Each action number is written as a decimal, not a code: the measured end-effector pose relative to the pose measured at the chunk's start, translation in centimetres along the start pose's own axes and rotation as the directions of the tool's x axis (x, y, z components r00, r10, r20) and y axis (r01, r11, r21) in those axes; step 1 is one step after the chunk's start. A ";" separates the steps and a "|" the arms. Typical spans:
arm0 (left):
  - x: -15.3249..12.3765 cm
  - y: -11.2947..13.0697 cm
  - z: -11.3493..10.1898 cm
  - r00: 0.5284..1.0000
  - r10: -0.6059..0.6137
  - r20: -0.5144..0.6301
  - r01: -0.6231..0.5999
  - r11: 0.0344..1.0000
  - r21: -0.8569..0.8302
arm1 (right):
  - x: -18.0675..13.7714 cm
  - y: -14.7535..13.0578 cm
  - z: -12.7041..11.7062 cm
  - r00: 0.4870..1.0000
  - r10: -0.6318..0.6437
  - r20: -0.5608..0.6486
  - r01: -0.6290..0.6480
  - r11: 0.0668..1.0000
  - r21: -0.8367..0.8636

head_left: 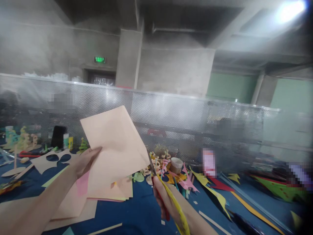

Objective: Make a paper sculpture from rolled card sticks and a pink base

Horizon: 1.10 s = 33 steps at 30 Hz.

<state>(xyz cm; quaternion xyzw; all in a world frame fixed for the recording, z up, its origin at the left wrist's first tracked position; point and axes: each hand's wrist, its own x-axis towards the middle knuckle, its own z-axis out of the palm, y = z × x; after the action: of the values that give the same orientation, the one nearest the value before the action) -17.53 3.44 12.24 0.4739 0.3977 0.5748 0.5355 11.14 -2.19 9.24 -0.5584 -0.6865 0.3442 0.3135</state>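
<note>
Holding a pale peach sheet [114, 140] tilted above the counter [144, 212], the left hand [88, 160] pinches its left side, while the right hand [160, 192], apart from it, is clamped on red-handled scissors [153, 169] by the sheet's right corner. Blur hides whether the scissors have bitten in; the sheet looks largely uncut, so most of its cutting seems left. Curled paper pieces [167, 161] and a white sheet with holes [45, 165] appear already cut. Scraps [195, 202] dot the blue counter; beyond are a perforated screen [168, 107], grey wall [168, 71] and green exit sign [99, 59].
</note>
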 end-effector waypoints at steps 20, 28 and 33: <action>-0.2 0.1 0.1 0.999 -0.008 -0.034 0.008 1.000 0.007 | -0.6 -0.8 -0.5 1.000 0.019 -0.002 -0.019 1.000 0.020; -0.4 0.3 0.6 0.999 0.008 -0.049 -0.008 1.000 0.002 | -0.7 -0.9 -0.7 1.000 -0.026 -0.008 0.026 0.999 -0.026; -0.6 0.5 0.9 0.998 0.014 -0.067 -0.014 1.000 0.001 | -0.7 -1.0 -0.9 0.999 -0.039 -0.024 0.037 0.997 -0.065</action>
<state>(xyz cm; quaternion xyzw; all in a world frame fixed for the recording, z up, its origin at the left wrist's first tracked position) -16.79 2.77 12.91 0.4574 0.4122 0.5939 0.5179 11.44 -2.92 10.57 -0.5594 -0.7038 0.3089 0.3103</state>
